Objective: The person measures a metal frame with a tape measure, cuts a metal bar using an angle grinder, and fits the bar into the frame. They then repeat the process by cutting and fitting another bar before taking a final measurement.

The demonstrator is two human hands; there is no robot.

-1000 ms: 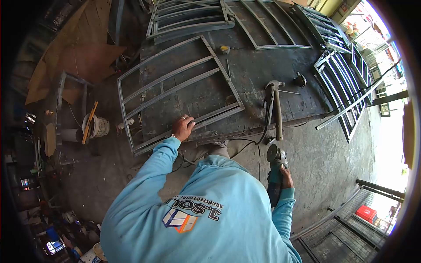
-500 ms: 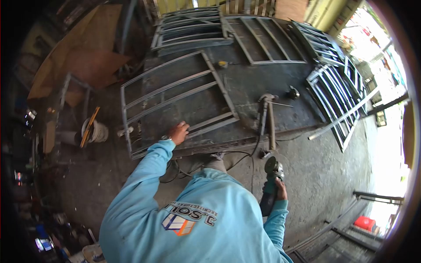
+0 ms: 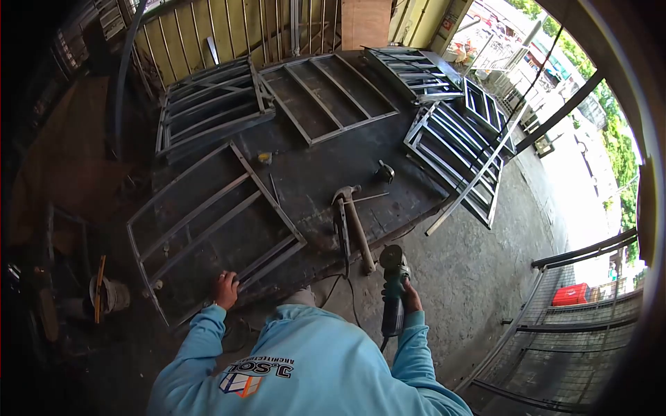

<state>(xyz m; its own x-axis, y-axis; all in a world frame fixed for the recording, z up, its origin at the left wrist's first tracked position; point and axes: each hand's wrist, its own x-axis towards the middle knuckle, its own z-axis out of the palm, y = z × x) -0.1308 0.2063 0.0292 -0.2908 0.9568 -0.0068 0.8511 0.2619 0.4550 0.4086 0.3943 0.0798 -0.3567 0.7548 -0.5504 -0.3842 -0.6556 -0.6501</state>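
My left hand (image 3: 225,290) is closed over the near rail of a grey metal frame (image 3: 258,194), which lies on the dark worktable with several crossbars. In my right hand (image 3: 411,297) is an angle grinder (image 3: 393,305), held by its body with the disc pointing forward. The grinder is off the table's front edge, just right of the hammer (image 3: 357,232), whose handle overhangs that edge. Beside the hammer lies a dark, long-handled tool (image 3: 342,232), partly covered by it. A yellow tape measure (image 3: 264,158) sits beyond the frame.
More metal frames are stacked on the worktable (image 3: 312,170) at the back left (image 3: 215,104) and right (image 3: 458,156). A long bar (image 3: 479,170) leans across the right stack. A small round dark object (image 3: 386,171) lies on the table. A bucket (image 3: 114,295) stands left; mesh panels (image 3: 576,340) are at right.
The view has swung to the right, so the table appears further left. My right hand has brought the grinder forward, closer to the hammer's handle. My left hand stays on the frame's rail.
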